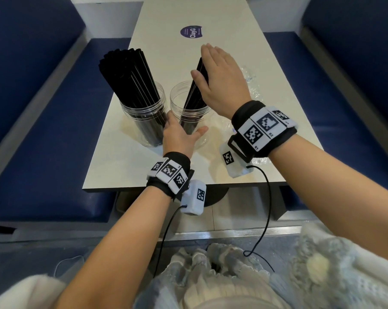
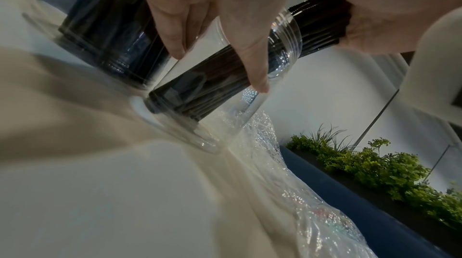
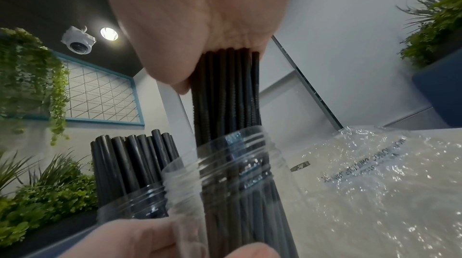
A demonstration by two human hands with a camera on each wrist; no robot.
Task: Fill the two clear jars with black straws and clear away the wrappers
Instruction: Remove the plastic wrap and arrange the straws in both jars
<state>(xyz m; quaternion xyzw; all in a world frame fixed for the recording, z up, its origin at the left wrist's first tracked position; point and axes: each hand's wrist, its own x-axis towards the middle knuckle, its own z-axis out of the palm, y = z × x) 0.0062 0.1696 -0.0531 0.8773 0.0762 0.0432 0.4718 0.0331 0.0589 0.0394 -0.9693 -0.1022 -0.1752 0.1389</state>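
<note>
Two clear jars stand side by side on the pale table point(image 1: 126, 170). The left jar point(image 1: 141, 117) is packed with black straws point(image 1: 126, 72) that lean left. My left hand point(image 1: 179, 137) grips the lower wall of the right jar point(image 1: 177, 101), thumb on its near side. My right hand point(image 1: 220, 81) clasps a bundle of black straws point(image 1: 195, 92) whose lower ends stand inside that jar. The right wrist view shows thumb and palm around the bundle point(image 3: 225, 88) above the jar's threaded rim point(image 3: 225, 163). A crumpled clear wrapper point(image 1: 251, 85) lies just right of the jars.
A round purple sticker point(image 1: 190, 32) marks the far middle of the table. Blue bench seats point(image 1: 43, 130) run along both long sides. More clear wrapper point(image 2: 325, 222) stretches toward the near right edge. Green plants point(image 2: 375, 167) stand beyond the right bench.
</note>
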